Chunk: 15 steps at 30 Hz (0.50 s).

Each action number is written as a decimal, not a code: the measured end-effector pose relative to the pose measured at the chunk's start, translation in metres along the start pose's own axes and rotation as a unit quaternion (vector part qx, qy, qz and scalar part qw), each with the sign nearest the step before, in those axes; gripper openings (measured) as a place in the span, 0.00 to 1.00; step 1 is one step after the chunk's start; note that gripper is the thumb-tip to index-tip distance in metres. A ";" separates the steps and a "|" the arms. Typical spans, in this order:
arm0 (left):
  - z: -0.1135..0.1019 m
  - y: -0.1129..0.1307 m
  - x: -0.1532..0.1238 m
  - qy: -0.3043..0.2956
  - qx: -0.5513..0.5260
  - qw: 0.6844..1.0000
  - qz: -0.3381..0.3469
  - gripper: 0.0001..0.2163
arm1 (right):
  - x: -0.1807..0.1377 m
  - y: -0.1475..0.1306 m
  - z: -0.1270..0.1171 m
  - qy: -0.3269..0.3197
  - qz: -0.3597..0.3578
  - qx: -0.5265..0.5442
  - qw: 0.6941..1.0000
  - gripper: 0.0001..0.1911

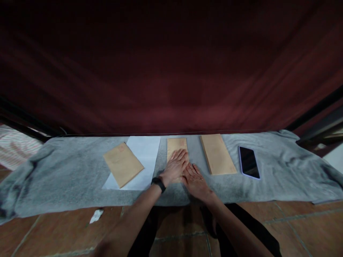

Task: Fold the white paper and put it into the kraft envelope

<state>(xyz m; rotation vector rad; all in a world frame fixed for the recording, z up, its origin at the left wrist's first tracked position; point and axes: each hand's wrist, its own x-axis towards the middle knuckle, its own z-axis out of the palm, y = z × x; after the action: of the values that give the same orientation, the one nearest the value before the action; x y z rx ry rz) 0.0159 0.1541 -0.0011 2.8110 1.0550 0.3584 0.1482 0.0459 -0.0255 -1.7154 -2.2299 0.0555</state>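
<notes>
A brown paper envelope (177, 143) with faint red print lies upright in front of me on the grey cloth. My left hand (177, 164), with a black band on its wrist, rests flat across the middle of it, fingers stretched out. Just below and to the right, my right hand (195, 180) lies flat with its fingers on the envelope's right edge. The hands touch or nearly touch, and they hide much of the envelope's lower half. Neither hand grips anything.
To the right lie a thick stack of brown envelopes (218, 155) and a phone (249, 162) in a purple case. At left, another brown envelope (123, 164) lies slanted over white paper (144, 153). A dark red curtain (171, 89) hangs behind the grey cloth (80, 192).
</notes>
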 end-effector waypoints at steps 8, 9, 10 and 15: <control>0.011 -0.051 0.080 -0.063 0.024 0.998 -0.011 0.27 | 0.005 0.004 -0.011 -0.032 -0.005 0.050 0.998 0.29; 0.011 -0.053 0.082 -0.064 0.023 0.998 -0.013 0.27 | 0.005 0.005 -0.013 -0.039 -0.003 0.059 0.998 0.29; 0.011 -0.053 0.083 -0.064 0.022 0.998 -0.013 0.27 | 0.006 0.007 -0.015 -0.047 -0.001 0.068 0.997 0.28; 0.014 -0.046 0.065 -0.052 0.023 0.998 -0.004 0.28 | 0.012 0.019 -0.026 -0.082 -0.009 0.125 0.989 0.26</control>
<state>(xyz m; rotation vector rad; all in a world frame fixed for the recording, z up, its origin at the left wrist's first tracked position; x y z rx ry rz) 0.0377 0.2312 -0.0121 2.8294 1.0665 0.1855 0.1708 0.0578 -0.0025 -1.6046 -2.2413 0.4674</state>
